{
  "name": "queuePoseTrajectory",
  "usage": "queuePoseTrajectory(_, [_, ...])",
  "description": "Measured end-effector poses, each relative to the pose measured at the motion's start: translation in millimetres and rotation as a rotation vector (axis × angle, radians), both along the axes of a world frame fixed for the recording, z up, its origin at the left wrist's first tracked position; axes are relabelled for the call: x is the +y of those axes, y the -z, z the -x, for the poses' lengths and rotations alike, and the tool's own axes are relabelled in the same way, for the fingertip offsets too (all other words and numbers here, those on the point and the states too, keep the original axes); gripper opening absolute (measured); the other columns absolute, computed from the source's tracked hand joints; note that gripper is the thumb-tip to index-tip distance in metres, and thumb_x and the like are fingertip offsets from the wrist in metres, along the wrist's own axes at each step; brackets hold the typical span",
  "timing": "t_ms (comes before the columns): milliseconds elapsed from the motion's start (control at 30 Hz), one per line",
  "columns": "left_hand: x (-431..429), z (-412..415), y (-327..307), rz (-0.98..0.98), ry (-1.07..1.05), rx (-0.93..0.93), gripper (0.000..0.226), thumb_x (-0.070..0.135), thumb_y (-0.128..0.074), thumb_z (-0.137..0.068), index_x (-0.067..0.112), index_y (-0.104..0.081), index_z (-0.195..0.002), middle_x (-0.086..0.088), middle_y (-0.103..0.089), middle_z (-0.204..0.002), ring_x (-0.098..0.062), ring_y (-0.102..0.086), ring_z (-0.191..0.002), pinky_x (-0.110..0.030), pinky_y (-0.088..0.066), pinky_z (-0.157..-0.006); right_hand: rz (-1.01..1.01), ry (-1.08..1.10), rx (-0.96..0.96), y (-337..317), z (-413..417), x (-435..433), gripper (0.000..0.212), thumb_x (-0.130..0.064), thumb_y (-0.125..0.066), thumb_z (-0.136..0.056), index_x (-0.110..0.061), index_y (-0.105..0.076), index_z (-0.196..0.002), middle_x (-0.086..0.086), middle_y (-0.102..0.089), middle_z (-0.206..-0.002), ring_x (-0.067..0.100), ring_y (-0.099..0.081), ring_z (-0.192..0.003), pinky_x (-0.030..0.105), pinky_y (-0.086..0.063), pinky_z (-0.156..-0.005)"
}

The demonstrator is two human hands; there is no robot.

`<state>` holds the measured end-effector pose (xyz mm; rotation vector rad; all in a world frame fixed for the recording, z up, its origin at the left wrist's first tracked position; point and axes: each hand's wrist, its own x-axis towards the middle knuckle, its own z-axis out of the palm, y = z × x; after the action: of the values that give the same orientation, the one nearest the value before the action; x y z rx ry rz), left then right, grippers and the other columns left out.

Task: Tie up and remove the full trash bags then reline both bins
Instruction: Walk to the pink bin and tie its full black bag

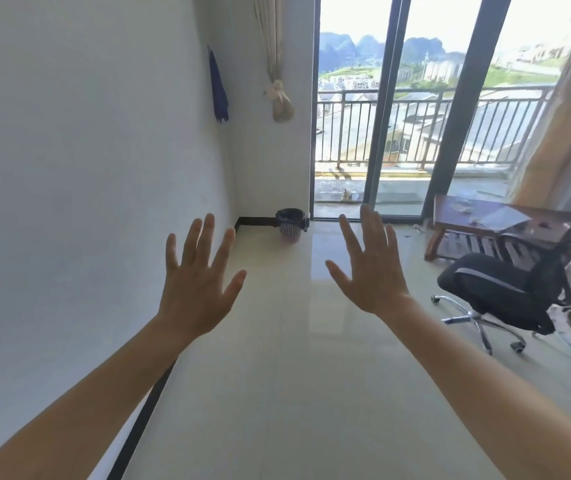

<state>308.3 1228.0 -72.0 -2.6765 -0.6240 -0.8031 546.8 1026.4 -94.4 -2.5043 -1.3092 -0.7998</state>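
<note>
While both arms reach forward, left hand (pixel 197 289) and right hand (pixel 370 271) hang in the air, fingers spread wide, backs to camera. Neither holds or touches anything. Bin (pixel 290 233) stands at 12 o'clock, far off between the hands, on the tiled floor (pixel 277 375) in the corner, just beside the glass door frame. Dark bag (pixel 289 214) lines it, folded over the rim; contents too small to tell. Black office chair (pixel 505 292) at 3 o'clock. Low wooden table (pixel 484 220) at 2 o'clock. Blue cloth (pixel 220 88) hangs on the wall at 11 o'clock.
</note>
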Motion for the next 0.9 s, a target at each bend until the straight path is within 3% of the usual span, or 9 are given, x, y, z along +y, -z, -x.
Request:
queuePoseTrajectory(167, [123,-139,5,0.105,-0.018,0.006,0.074,0.056,-0.025,-0.098,0.012,-0.016,-0.156,-0.016,-0.009,-0.164,-0.035,-0.013,-0.150,-0.060,-0.018,-0.116,0.053,0.019,-0.011,5,-133,118,0.081,-0.063,-0.029,-0.097,-0.019,-0.002,-0.160,0.020,0.010,-0.165,0.039,-0.001,-0.153,0.056,-0.015,-0.120])
queuePoseTrajectory(333, [218,-285,-18,0.140,0.003,0.104,0.074,0.057,-0.024,-0.096,0.011,-0.024,-0.154,-0.017,-0.021,-0.160,-0.037,-0.025,-0.146,-0.062,-0.024,-0.112,0.018,0.088,0.044,-11,-261,191,0.080,-0.064,-0.027,-0.097,-0.020,-0.005,-0.160,0.018,0.007,-0.166,0.037,-0.003,-0.153,0.053,-0.011,-0.123])
queuePoseTrajectory(667, [368,-576,33,0.172,0.070,0.186,0.073,0.059,-0.021,-0.096,0.015,-0.021,-0.155,-0.016,-0.017,-0.162,-0.034,-0.024,-0.146,-0.063,-0.021,-0.113,0.023,0.117,0.184,48,-532,355,0.079,-0.065,-0.025,-0.098,-0.019,-0.010,-0.160,0.018,0.001,-0.166,0.036,-0.007,-0.153,0.052,-0.013,-0.123])
queuePoseTrajectory(900, [512,-730,12,0.134,0.024,0.214,0.070,0.055,-0.026,-0.096,0.013,-0.027,-0.153,-0.017,-0.023,-0.160,-0.036,-0.031,-0.143,-0.063,-0.026,-0.111,0.039,0.040,0.291,39,-712,517,0.076,-0.061,-0.030,-0.099,-0.019,-0.014,-0.159,0.016,-0.003,-0.166,0.036,-0.013,-0.152,0.053,-0.015,-0.122])
